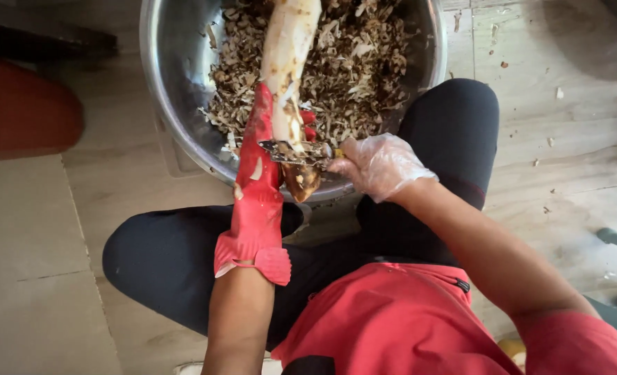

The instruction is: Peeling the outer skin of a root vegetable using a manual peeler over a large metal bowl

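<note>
Hands: both at work over the rim of a steel bowl, close together, each clamped on something.
Left hand (261, 163): in a red rubber glove flecked with pale scraps, wrapped from the side around a long root, the fingertips showing red on the root's far side.
Right hand (376, 165): in a thin clear plastic glove, fingers closed on the handle of a peeler, just beside the root's lower end.
Root (288, 55): a long, thick tuber held lengthwise, pointing away from the person over the bowl; most of its length is peeled to a creamy white with faint brown streaks, while the near tip still carries dark brown skin.
Peeler (296, 153): a small metal blade lying crosswise against the root, touching it where white flesh meets brown tip.
Bowl (173, 104): wide, round, shiny steel, resting on the floor between the person's knees, holding a deep heap of brown and white peelings (364, 62).
Person: seated low, knees spread in black trousers, red top at the bottom of the view.
Floor (30, 229): pale stone tiles, with stray peel scraps to the right of the bowl.
Left edge: a rounded dark red container (23, 111), well apart from the bowl.
</note>
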